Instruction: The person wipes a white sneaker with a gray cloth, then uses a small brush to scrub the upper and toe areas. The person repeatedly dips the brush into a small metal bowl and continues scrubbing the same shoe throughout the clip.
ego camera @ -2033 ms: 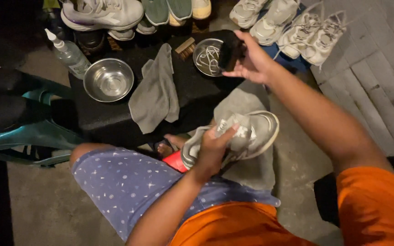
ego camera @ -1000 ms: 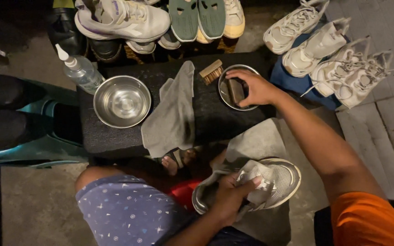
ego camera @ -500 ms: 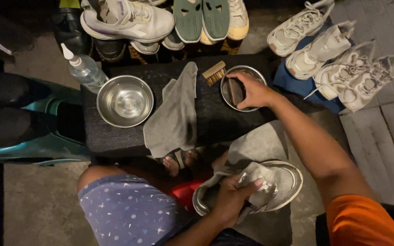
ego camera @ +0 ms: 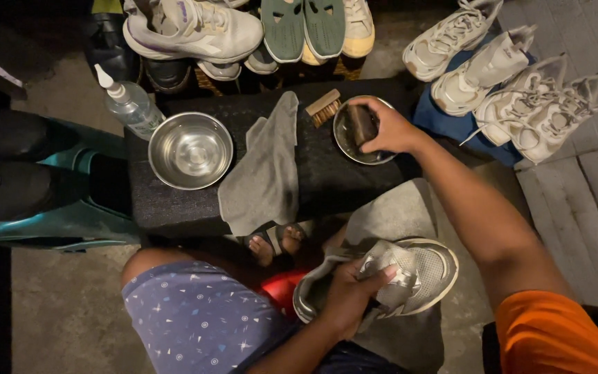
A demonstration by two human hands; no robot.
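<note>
Two hands are being used: a grey sneaker (ego camera: 382, 284) is being gripped over the lap by the left hand (ego camera: 351, 294), while a dark brush (ego camera: 360, 125) is being grasped inside the small steel bowl (ego camera: 361, 154) on the tabletop (ego camera: 313, 173) by the right hand (ego camera: 389, 128).

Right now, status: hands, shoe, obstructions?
Left hand clamps grey sneaker. Right hand holds brush in small steel bowl. Nothing blocking either hand.

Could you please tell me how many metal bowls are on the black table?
2: an empty bowl at the left, near the spray bottle, and a second bowl at the right, where the right hand dips a brush.
</note>
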